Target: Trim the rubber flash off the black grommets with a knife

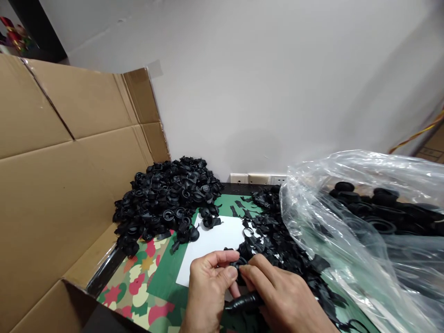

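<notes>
Left hand (207, 290) — black ribbed part (240, 263)

My left hand (208, 286) and right hand (284, 300) meet at the near edge of the sheet of paper (215, 243), with a small part (239, 266) pinched between them. The paper lies on the mat (138, 286). Behind it to the left sits a heap of parts (166, 199), against the cardboard box (52, 162) on my left. Scraps (277, 231) lie along the paper's right side, and beyond them is the plastic bag (364, 222) with more parts in it. Sockets (258, 178) sit on the wall behind.
</notes>
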A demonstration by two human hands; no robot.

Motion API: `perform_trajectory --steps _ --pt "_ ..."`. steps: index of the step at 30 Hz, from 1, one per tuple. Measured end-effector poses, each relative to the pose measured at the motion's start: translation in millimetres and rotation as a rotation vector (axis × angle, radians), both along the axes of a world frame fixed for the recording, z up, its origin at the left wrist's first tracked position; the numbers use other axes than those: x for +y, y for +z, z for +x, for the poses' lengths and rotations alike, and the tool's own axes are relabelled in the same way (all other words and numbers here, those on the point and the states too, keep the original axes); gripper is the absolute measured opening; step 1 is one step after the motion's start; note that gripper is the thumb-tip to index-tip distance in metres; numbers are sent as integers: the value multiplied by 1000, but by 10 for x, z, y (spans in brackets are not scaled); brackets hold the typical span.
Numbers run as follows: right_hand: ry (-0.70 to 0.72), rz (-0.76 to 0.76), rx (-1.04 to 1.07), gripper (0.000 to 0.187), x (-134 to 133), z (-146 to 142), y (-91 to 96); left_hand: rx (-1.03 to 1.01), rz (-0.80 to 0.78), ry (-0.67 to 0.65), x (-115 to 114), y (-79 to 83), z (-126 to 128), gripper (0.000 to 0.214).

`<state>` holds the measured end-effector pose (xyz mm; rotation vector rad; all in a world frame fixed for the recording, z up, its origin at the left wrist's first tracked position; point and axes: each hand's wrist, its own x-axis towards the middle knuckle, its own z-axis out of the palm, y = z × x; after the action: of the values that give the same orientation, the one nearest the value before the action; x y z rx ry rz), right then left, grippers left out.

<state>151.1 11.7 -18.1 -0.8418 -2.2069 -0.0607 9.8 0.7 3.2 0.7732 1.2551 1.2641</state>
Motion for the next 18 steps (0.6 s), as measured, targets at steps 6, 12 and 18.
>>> perform_trajectory --steps 6,12,18 --pt "-35 90 -54 27 54 -29 31 28 -24 26 -4 34 80 29" --pt "-76 -112 135 14 53 -61 -121 80 -11 -23 6 64 55 24" --pt "8 -838 596 10 13 -73 -67 59 13 5 32 -53 -7 22"
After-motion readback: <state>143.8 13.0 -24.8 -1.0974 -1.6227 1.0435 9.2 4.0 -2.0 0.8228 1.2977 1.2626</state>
